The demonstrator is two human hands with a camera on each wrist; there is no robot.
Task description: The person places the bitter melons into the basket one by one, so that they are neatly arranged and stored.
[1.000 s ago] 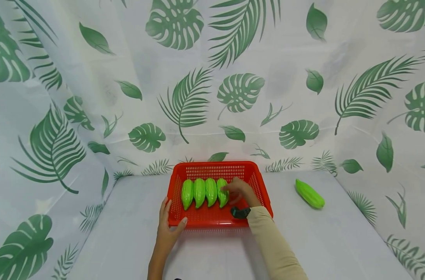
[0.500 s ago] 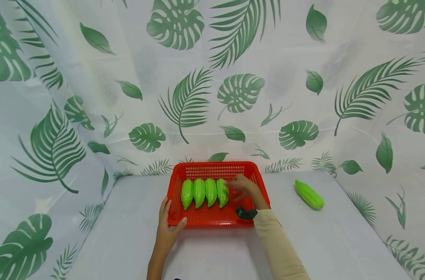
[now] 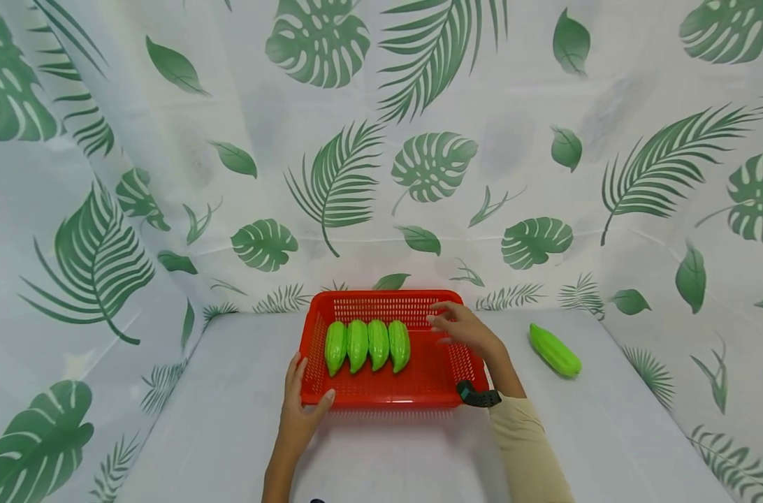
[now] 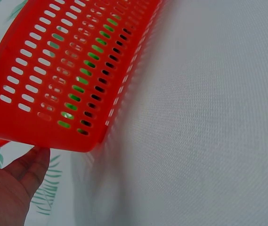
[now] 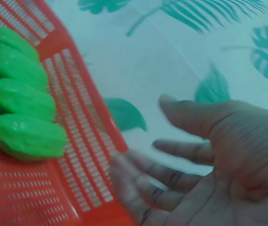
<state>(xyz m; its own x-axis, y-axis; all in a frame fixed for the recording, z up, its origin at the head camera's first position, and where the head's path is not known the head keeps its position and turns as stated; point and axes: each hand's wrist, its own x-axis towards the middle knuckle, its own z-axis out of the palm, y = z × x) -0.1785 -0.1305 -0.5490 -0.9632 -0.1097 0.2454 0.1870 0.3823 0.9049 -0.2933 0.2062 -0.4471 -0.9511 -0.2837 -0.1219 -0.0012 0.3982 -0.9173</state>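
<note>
Several bright green, ridged bitter melons [image 3: 378, 346] lie side by side in the left part of a red perforated plastic basket [image 3: 394, 399]. My left hand [image 3: 298, 418] holds the basket's near left corner, with fingers along the left rim and the thumb at the front rim. The left wrist view shows this hand [image 4: 13, 181] against the rim. Over the basket's right side, my right hand [image 3: 472, 332] is raised with loosely spread fingers and holds nothing. In the right wrist view, the right hand [image 5: 190, 174] is apart from the melons. One more bitter melon [image 3: 555, 351] lies on the table, right of the basket.
A white cloth covers the table [image 3: 230, 419]. Behind and at both sides hang white curtains [image 3: 356, 265] printed with green leaves. The basket's far rim is close to the back curtain. A dark wristband [image 3: 478, 396] is on my right wrist.
My right hand has moved right, away from the rightmost melon in the basket, toward the basket's right rim. The left hand, basket and melons have stayed in place.
</note>
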